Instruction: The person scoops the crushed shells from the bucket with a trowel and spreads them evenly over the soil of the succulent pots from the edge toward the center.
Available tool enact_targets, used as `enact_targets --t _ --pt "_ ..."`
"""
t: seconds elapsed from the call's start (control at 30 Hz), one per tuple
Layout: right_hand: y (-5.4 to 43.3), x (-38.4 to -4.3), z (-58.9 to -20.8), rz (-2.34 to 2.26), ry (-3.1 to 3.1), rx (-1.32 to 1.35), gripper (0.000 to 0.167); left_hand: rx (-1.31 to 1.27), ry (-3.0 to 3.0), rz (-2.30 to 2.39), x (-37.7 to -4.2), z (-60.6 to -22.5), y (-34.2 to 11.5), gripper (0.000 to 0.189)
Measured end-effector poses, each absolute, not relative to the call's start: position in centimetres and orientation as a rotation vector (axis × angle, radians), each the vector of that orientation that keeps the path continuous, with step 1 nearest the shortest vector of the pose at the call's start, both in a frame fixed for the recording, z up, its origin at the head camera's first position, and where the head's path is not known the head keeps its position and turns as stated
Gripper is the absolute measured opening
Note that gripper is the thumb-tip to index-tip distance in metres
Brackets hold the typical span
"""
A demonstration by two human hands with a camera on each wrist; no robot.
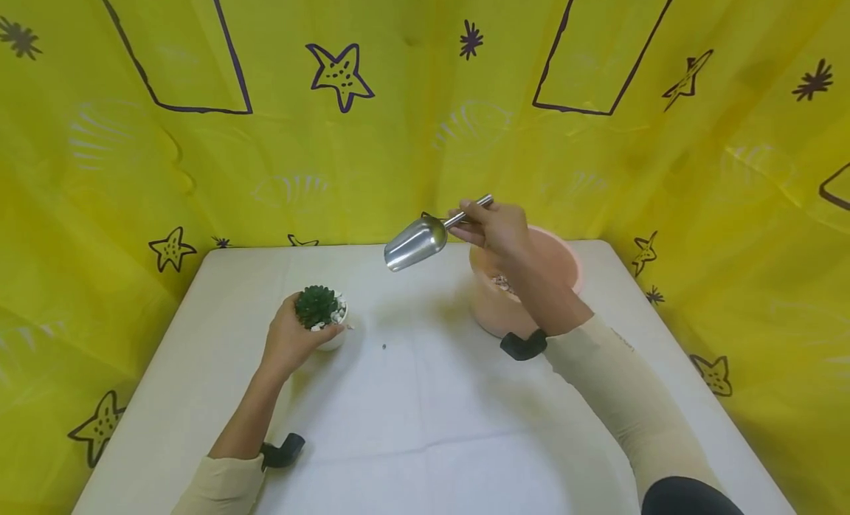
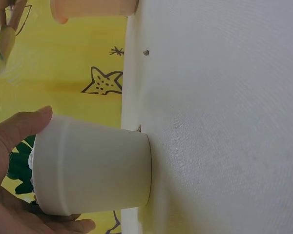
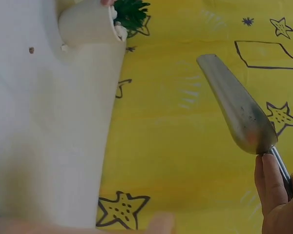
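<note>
My left hand (image 1: 292, 336) grips a small white pot (image 2: 97, 165) around its rim; the pot stands upright on the table. A green succulent (image 1: 316, 306) sits in it among white pebbles (image 1: 337, 308). My right hand (image 1: 499, 227) holds a metal scoop (image 1: 417, 243) by its handle, raised above the table in front of the large pink pot. In the right wrist view the scoop's trough (image 3: 239, 109) shows no load. The large pink pot (image 1: 494, 316), partly hidden behind my right forearm, has some pebbles (image 1: 502, 282) inside.
A white cloth covers the table (image 1: 412, 404). One small dark pebble (image 1: 384, 346) lies on it between the two pots, and a pale one (image 3: 64, 48) lies beside the white pot. A yellow curtain (image 1: 398, 153) with drawn stars surrounds the back and sides.
</note>
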State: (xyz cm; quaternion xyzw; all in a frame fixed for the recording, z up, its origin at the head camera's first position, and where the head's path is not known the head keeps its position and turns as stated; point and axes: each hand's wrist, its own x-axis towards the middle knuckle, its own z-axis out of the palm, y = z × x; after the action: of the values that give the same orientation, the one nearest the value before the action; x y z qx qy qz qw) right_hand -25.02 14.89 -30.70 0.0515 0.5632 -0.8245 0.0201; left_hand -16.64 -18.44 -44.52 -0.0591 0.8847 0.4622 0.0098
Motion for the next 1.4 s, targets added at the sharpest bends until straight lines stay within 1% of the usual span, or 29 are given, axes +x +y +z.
enact_targets --t 0.17,0.43,0.57,0.73,1.0,1.23,1.4 --pt "17.5 -24.6 -29.3 -2.603 1.736 0.172 0.013 -0.189 2.756 1.443 -16.6 -44.5 -18.5 0.102" --pt "21.2 -24.4 -28.8 -2.634 1.823 0.244 0.016 -0.198 2.751 1.441 -16.6 -44.7 -18.6 0.102" --pt "23.1 -24.5 -28.7 -2.668 1.855 0.285 0.012 -0.190 2.756 1.446 -16.6 -44.7 -18.6 0.102" --pt "25.5 -24.7 -28.9 -2.685 1.917 0.305 0.010 -0.172 2.772 1.451 -16.7 -44.7 -18.6 0.101" --pt "27.7 -25.1 -30.4 -2.519 2.076 0.408 0.012 -0.171 2.776 1.453 -16.7 -44.8 -18.6 0.102" --pt "28.2 -25.5 -31.8 -2.316 2.176 0.474 0.019 -0.172 2.785 1.441 -16.7 -44.9 -18.6 0.103" --pt "27.9 -26.0 -33.4 -2.104 2.306 0.422 0.038 -0.189 2.784 1.439 -16.6 -44.9 -18.5 0.102"
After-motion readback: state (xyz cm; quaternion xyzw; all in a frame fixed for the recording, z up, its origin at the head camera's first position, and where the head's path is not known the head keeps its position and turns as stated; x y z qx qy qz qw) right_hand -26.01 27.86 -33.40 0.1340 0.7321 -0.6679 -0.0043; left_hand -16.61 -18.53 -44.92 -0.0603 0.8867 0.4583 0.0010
